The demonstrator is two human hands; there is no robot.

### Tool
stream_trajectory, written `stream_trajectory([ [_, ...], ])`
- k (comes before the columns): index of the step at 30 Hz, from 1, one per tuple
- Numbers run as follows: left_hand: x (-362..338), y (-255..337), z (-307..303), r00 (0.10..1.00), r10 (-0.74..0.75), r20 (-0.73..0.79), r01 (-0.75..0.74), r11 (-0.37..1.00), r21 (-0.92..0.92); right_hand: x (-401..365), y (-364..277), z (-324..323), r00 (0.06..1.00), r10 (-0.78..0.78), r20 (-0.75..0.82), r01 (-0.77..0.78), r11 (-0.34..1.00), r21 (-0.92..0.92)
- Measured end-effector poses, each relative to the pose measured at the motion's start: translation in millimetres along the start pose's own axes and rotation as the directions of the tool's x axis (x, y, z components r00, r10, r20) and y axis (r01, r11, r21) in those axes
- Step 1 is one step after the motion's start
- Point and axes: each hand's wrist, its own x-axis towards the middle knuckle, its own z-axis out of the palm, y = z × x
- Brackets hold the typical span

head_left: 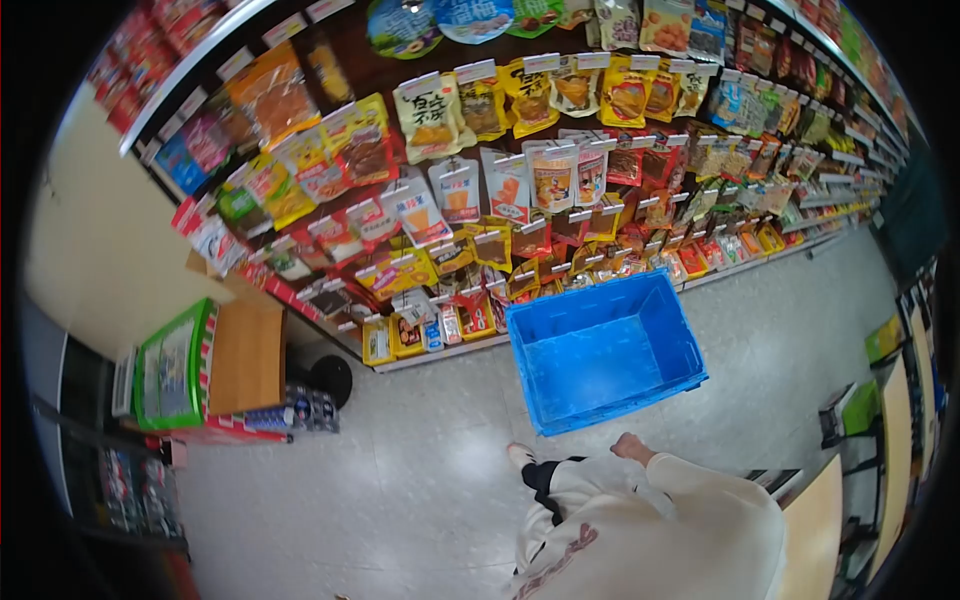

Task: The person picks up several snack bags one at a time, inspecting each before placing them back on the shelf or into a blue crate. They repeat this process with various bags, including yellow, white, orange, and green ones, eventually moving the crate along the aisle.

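My right hand (630, 448) hangs beside my leg at the end of a cream sleeve. Its fingers look curled in, and no object shows in them. Closest to it is a large blue plastic crate (606, 362) with its top uncovered and its scuffed bottom showing. The hand is just short of the crate's near edge, apart from it. My left hand does not show. One shoe (520, 455) is on the floor left of the crate's near corner.
Beyond the crate stands a shelf rack of hanging snack bags (497, 185). On the left are a green-framed display box (178, 365), a wooden panel (247, 357), wrapped bottles (312, 409) and a black round object (330, 382). Light wooden boards (812, 530) stand at right.
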Motion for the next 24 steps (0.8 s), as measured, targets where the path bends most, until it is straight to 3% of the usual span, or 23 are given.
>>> stream_trajectory([
  [1,25,-3,-5,0.999,0.028,0.027,-0.029,0.999,0.041,4,-16,4,0.996,-0.008,-0.087,0.006,1.000,-0.024],
  [5,66,-32,-54,0.986,0.057,0.158,-0.092,0.970,0.225,4,-58,38,0.995,0.104,-0.007,-0.103,0.994,0.026],
  [8,106,-42,-77,0.969,0.072,0.237,-0.147,0.936,0.318,7,-93,54,0.992,0.116,-0.043,-0.113,0.991,0.066],
  [14,160,-61,-105,0.917,0.063,0.393,-0.247,0.865,0.437,19,-136,73,0.992,0.104,-0.067,-0.098,0.991,0.088],
  [17,192,-84,-128,0.873,0.066,0.484,-0.331,0.809,0.485,17,-156,80,0.984,0.051,-0.169,-0.041,0.997,0.063],
  [19,221,-110,-158,0.833,0.072,0.548,-0.405,0.754,0.517,3,-179,79,0.962,0.078,-0.261,-0.030,0.982,0.185],
  [23,261,-151,-189,0.760,0.058,0.647,-0.518,0.656,0.549,-32,-214,99,0.932,0.119,-0.342,-0.028,0.965,0.261],
  [24,271,-156,-196,0.756,0.067,0.651,-0.526,0.654,0.544,-44,-222,98,0.967,0.151,-0.206,-0.068,0.930,0.360],
])
